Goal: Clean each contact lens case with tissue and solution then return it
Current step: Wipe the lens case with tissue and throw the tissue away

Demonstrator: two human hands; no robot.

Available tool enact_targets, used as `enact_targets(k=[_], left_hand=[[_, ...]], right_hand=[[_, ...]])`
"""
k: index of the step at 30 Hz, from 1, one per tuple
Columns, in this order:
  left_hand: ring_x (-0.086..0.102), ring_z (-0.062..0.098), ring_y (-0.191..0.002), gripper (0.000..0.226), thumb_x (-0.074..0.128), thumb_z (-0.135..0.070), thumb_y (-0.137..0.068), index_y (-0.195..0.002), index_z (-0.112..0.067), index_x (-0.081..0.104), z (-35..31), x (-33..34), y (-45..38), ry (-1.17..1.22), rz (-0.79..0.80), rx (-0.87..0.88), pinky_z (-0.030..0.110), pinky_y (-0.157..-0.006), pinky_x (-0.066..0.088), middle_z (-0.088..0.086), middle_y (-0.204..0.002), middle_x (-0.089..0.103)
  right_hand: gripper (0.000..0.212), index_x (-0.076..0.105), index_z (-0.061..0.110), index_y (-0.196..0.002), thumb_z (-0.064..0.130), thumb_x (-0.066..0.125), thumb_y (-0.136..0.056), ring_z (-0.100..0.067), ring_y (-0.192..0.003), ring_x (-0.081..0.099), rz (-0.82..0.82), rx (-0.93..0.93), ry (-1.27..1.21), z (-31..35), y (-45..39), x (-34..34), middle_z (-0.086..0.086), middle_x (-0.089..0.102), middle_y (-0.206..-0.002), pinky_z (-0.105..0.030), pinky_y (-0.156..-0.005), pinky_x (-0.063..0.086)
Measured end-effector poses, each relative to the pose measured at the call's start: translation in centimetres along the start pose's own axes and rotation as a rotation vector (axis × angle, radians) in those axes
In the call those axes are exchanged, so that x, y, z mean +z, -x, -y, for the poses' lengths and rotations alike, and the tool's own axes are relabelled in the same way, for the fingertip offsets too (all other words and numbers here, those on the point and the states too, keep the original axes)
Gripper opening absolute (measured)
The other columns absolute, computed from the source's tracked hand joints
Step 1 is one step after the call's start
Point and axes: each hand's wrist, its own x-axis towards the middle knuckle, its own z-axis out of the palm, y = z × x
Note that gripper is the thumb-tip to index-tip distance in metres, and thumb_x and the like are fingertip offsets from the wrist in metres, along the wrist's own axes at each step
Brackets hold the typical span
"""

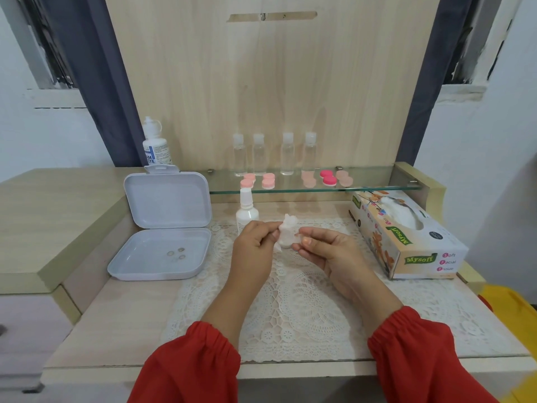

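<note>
Above the middle of the surface, my left hand (255, 242) and right hand (325, 251) pinch a wad of tissue (286, 234) between them; I judge one contact lens case is wrapped inside, mid-wipe. Five more cases (328, 177) wait on the glass shelf (377, 188) along the back edge.

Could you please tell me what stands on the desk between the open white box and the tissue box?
In the head view, a white spray bottle stands between the open white box and the tissue box.
</note>
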Motion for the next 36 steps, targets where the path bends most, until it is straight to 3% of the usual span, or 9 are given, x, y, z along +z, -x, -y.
enact_targets(k=[2,5,10,13,17,20,23,26,36], left_hand=[[0.055,-0.008,-0.087,0.031,0.055,-0.003,-0.093,-0.093,-0.031,0.068,0.1,-0.2,-0.2,0.011,0.005,-0.019,0.016,-0.084,0.045,-0.009,-0.093,0.060],[0.055,-0.004,-0.090,0.036,0.056,0.005,-0.090,-0.085,-0.027,0.072,0.2,-0.7,-0.3,-0.012,-0.036,0.144,0.010,-0.081,0.041,-0.005,-0.094,0.057],[0.054,0.006,-0.092,0.031,0.053,0.007,-0.081,-0.078,-0.017,0.073,1.0,-0.5,0.3,-0.265,0.118,0.438,0.012,-0.080,0.039,-0.008,-0.097,0.057],[0.051,0.009,-0.092,0.023,0.056,0.002,-0.084,-0.084,-0.016,0.069,0.6,-0.4,0.5,-0.340,0.170,0.479,0.012,-0.082,0.037,-0.009,-0.093,0.058],[0.049,0.006,-0.095,0.009,0.063,-0.013,-0.085,-0.089,-0.021,0.064,0.0,-0.3,0.9,-0.334,0.236,0.366,0.012,-0.083,0.035,-0.012,-0.090,0.056],[0.048,0.003,-0.091,0.014,0.063,-0.014,-0.084,-0.086,-0.026,0.057,-0.3,-0.2,0.8,-0.306,0.221,0.162,0.010,-0.075,0.035,-0.013,-0.092,0.052],[0.047,0.000,-0.063,0.016,0.065,-0.012,-0.081,-0.081,-0.023,0.055,-1.0,0.1,0.8,-0.126,0.196,-0.084,0.011,-0.054,0.038,-0.007,-0.083,0.052],[0.042,-0.002,-0.048,0.017,0.067,-0.006,-0.076,-0.078,-0.017,0.054,-1.4,0.4,0.9,-0.037,0.149,-0.162,0.012,-0.046,0.035,-0.006,-0.066,0.048],[0.052,0.019,-0.060,0.020,0.065,-0.008,-0.070,-0.084,-0.017,0.055,-1.0,0.5,0.1,0.102,0.041,-0.343,0.030,-0.051,0.044,0.006,-0.072,0.053]], right_hand=[[0.020,0.066,-0.002,-0.102,-0.010,0.062,-0.084,-0.021,-0.077,0.073,0.027,0.003,0.051,-0.1,0.1,0.0,-0.014,0.074,-0.087,-0.020,-0.070,0.058],[0.019,0.067,0.000,-0.098,-0.010,0.063,-0.083,-0.021,-0.075,0.073,0.040,-0.001,0.116,-0.2,0.1,0.0,-0.013,0.074,-0.082,-0.021,-0.069,0.058],[0.018,0.068,-0.001,-0.098,-0.008,0.065,-0.082,-0.020,-0.072,0.071,0.027,0.002,0.183,-0.5,-0.2,-0.3,-0.016,0.072,-0.085,-0.022,-0.069,0.058],[0.018,0.068,-0.002,-0.099,-0.008,0.065,-0.083,-0.018,-0.072,0.070,0.029,0.004,0.196,-0.6,-0.3,-0.4,-0.016,0.071,-0.087,-0.022,-0.069,0.058],[0.026,0.065,-0.008,-0.108,-0.008,0.065,-0.083,-0.017,-0.073,0.070,0.056,-0.012,0.228,-0.7,-0.3,-0.6,-0.019,0.072,-0.091,-0.022,-0.071,0.058],[0.026,0.066,-0.007,-0.108,-0.010,0.066,-0.081,-0.015,-0.068,0.070,0.044,-0.015,0.230,-0.7,-0.3,-0.5,-0.013,0.072,-0.081,-0.021,-0.069,0.058],[0.027,0.067,-0.005,-0.107,-0.010,0.068,-0.080,-0.017,-0.070,0.070,0.044,-0.019,0.240,-0.8,-0.2,-0.5,-0.013,0.072,-0.081,-0.022,-0.069,0.058],[0.028,0.068,-0.003,-0.106,-0.008,0.070,-0.079,-0.020,-0.075,0.072,0.052,-0.031,0.276,-0.8,-0.1,-0.3,-0.017,0.073,-0.087,-0.022,-0.070,0.058],[0.026,0.071,0.002,-0.099,-0.010,0.071,-0.076,-0.023,-0.078,0.072,0.088,-0.054,0.324,-1.1,0.1,0.2,-0.018,0.073,-0.087,-0.022,-0.069,0.056]])
